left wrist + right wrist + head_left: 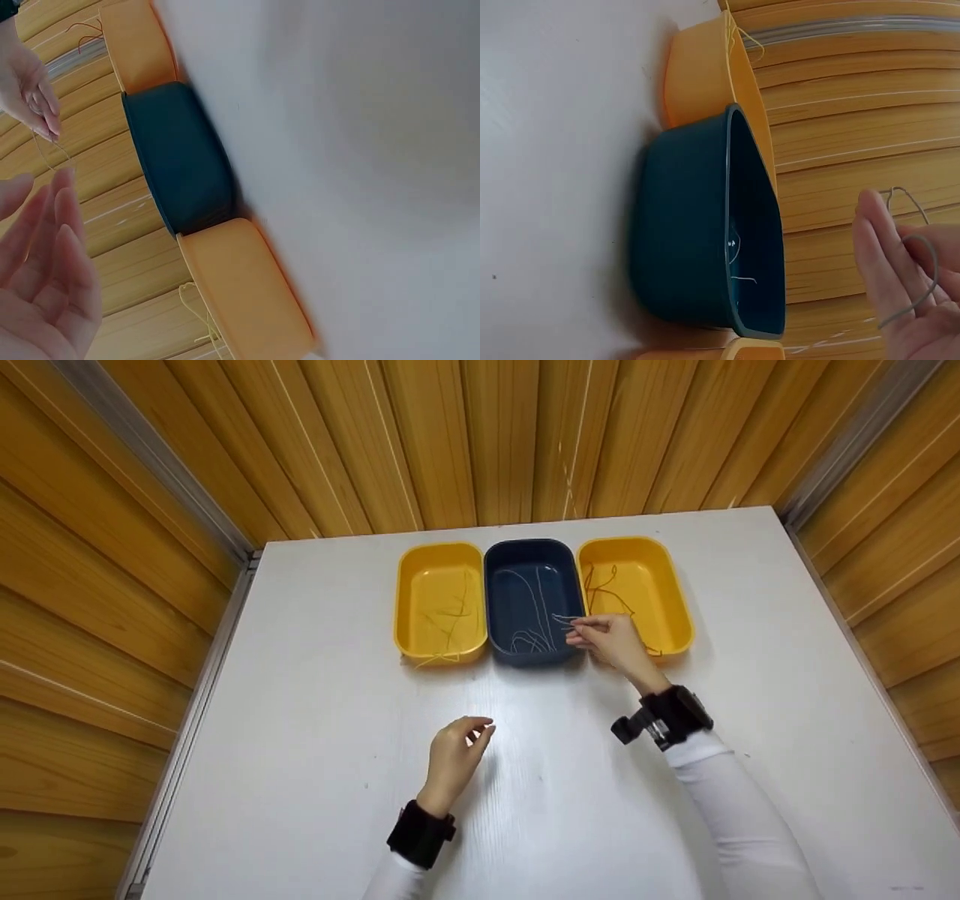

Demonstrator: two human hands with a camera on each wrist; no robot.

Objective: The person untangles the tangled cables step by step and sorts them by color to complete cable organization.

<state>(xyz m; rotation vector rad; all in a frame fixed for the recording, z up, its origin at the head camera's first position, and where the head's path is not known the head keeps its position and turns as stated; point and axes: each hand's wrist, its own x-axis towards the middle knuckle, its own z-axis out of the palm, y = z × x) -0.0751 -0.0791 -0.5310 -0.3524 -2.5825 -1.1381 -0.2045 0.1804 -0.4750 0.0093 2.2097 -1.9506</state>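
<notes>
My right hand (611, 641) pinches a thin pale grey cord (932, 262) between thumb and fingers. It hovers over the right edge of the dark blue bin (534, 656), where it borders the right yellow bin (679, 615). In the right wrist view the cord loops around the fingers. Several pale cords (538, 596) lie inside the blue bin. My left hand (454, 754) is above the white table in front of the bins, its fingers loosely bent, holding nothing visible. In the left wrist view its palm (45, 300) shows bare.
The left yellow bin (403, 600) holds yellow cords (454, 619), some hanging over its front rim. Orange-brown cords (611, 591) lie in the right yellow bin. The three bins stand side by side on the white table (315, 720), near wood-patterned walls (502, 442).
</notes>
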